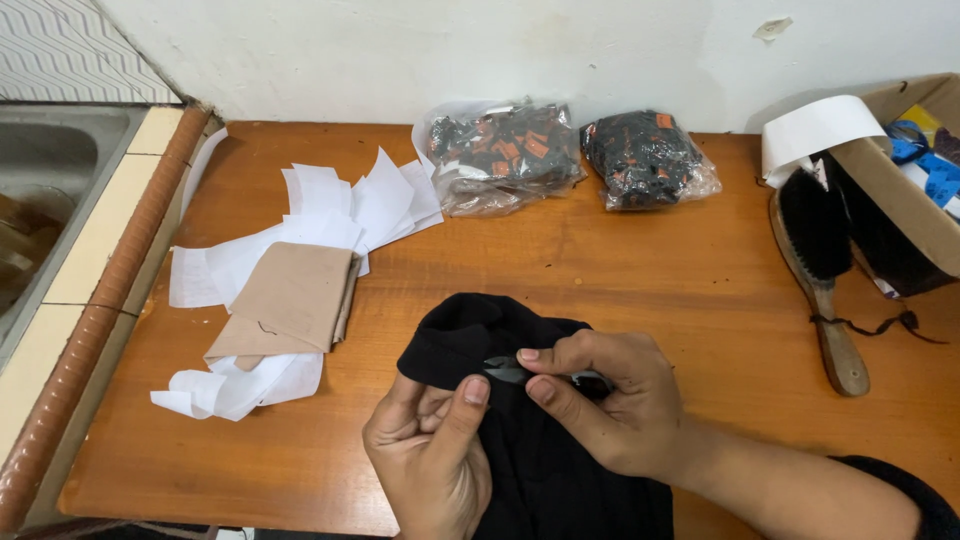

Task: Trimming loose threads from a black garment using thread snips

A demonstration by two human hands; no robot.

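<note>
Two hands work a small metal cutter on black fabric at the lower centre of the frame.

The right hand (pixel 610 400) closes its grip on the small metal cutter (pixel 510 370), blades pointing left at the black fabric (pixel 470 335), which the left hand (pixel 430 450) pinches with thumb raised. The fabric lies on the wooden table (pixel 650 270). At centre left sits a beige folded cloth (pixel 290 300) on white paper pieces (pixel 350 205). Two clear bags of dark items (pixel 500 150) rest at upper centre. At right lie a wooden brush (pixel 820 270) and a cardboard box (pixel 910 190).
</note>
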